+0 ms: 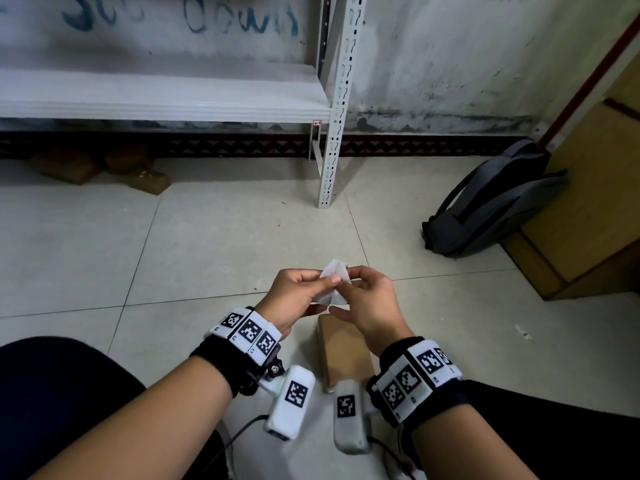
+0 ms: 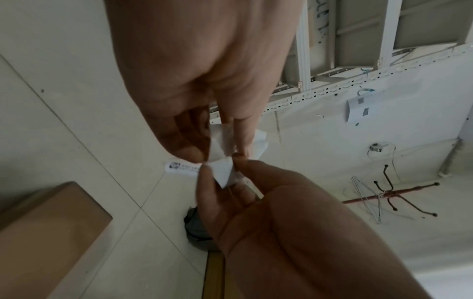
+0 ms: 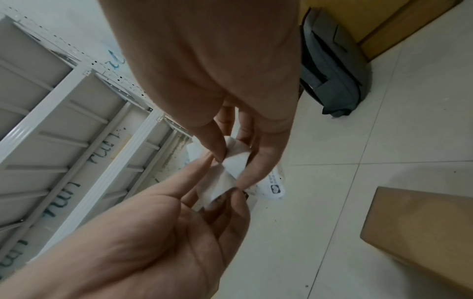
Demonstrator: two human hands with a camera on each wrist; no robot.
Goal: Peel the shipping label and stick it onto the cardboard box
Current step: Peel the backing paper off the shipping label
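Observation:
A small white shipping label (image 1: pixel 333 270) is held up in front of me, crumpled and partly folded. My left hand (image 1: pixel 323 284) pinches its left side with thumb and fingers. My right hand (image 1: pixel 355 276) pinches its right side. In the left wrist view the label (image 2: pixel 221 150) bends between both hands' fingertips, and a printed strip (image 2: pixel 183 168) shows beyond. The right wrist view shows the label (image 3: pixel 236 163) the same way, with a printed end (image 3: pixel 275 187) hanging down. The brown cardboard box (image 1: pixel 346 351) lies on the tiled floor below my hands, untouched.
A white metal shelf rack (image 1: pixel 332 133) stands against the wall ahead. A grey backpack (image 1: pixel 495 202) leans on a wooden cabinet (image 1: pixel 595 202) at the right. Brown parcels (image 1: pixel 104 168) lie under the shelf. My dark-clothed knees flank the box.

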